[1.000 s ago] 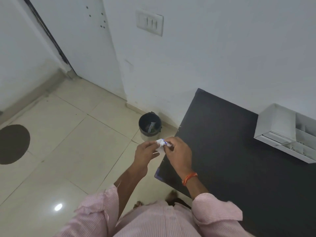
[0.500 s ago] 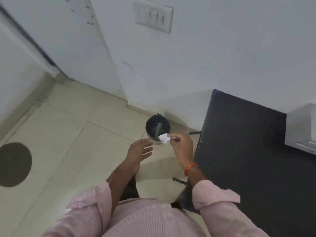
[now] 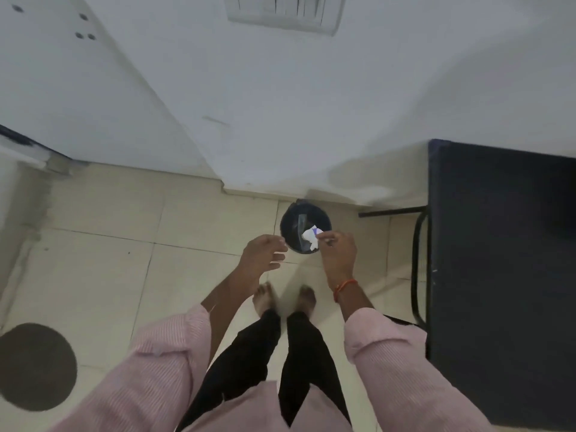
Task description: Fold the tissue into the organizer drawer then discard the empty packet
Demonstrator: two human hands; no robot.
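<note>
A small crumpled white packet (image 3: 311, 236) with a bit of blue print is pinched in the fingertips of my right hand (image 3: 338, 252). It hangs directly over the open mouth of a small round black bin (image 3: 304, 215) on the floor by the wall. My left hand (image 3: 261, 255) hovers just left of the bin, fingers loosely apart and holding nothing. The organizer drawer is out of sight.
A black table (image 3: 505, 275) with a thin metal leg frame (image 3: 419, 260) fills the right side. A white wall with a switch plate (image 3: 282, 10) rises behind the bin. Beige floor tiles carry a dark round patch (image 3: 36, 366) at lower left. My bare feet (image 3: 283, 299) stand just before the bin.
My left hand let go of the packet and drew aside. The right hand carried the packet over the bin, and my view swung down and left, away from the table.
</note>
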